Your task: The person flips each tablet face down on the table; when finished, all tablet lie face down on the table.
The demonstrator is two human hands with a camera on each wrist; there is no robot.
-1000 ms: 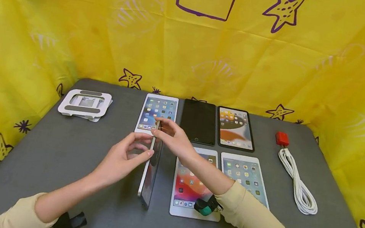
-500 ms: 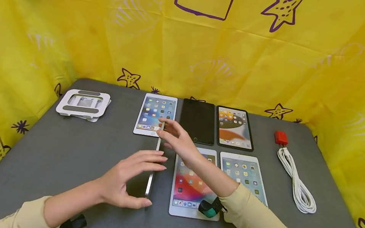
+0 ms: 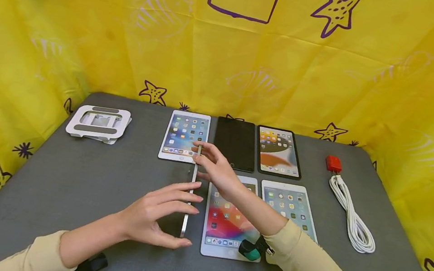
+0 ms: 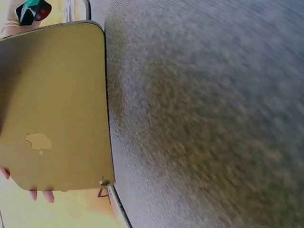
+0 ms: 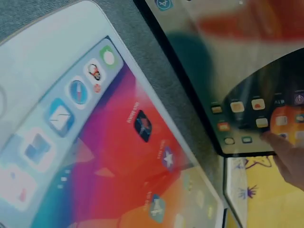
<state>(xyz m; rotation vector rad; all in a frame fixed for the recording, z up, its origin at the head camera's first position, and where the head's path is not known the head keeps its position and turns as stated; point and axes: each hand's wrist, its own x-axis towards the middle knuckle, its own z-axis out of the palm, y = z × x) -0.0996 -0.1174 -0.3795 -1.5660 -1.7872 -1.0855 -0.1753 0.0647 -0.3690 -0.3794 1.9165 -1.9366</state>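
A thin tablet stands on its long edge in the head view, its metal rim uppermost. My right hand pinches its far end between thumb and fingers. Over its near half, my left hand is spread with fairly straight fingers across the rim and the thumb by the near end. The left wrist view gives the tablet's gold-toned back with an apple logo. Its lit, black-bordered screen faces the right wrist camera, where part of my right hand shows. The left hand is out of the left wrist view.
Right of the held tablet lie a red-screened white tablet and another white one. Behind are a white tablet, a dark tablet and a black-bordered tablet. A white stand, red plug and white cable lie outward.
The tablet has shifted right and turned more upright, so mainly its edge shows. My left hand has let go, spread its fingers and moved nearer and to the right. My right hand keeps its pinch.
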